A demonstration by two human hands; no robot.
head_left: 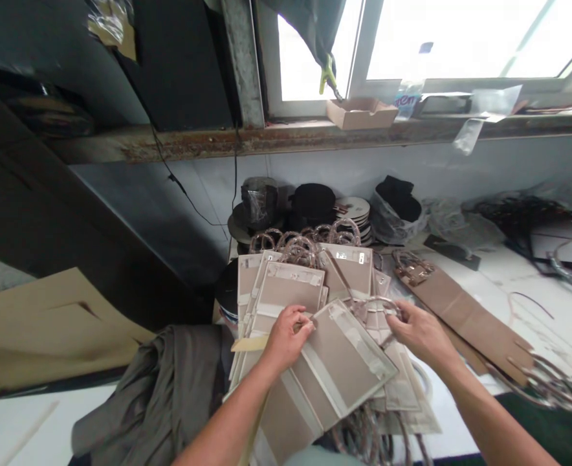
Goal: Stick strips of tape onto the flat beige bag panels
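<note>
My left hand (288, 338) pinches the top edge of a flat beige fabric bag (344, 372) lying across the pile, with pale straps stitched along it. My right hand (422, 334) grips a round, translucent brownish ring handle (376, 305) at the far end of that bag. Beneath and behind my hands lies a pile of similar beige bags (286, 288), with several ring handles bunched at its far end. More ring handles (363, 437) poke out below the bag, partly hidden by it and my forearms.
A flat brown bag panel (465, 317) with ring handles lies to the right on the white table (504, 285). Grey cloth (154, 388) is bunched at left. Black rolls and stacked discs (354, 210) stand behind the pile, below a window ledge (266, 134).
</note>
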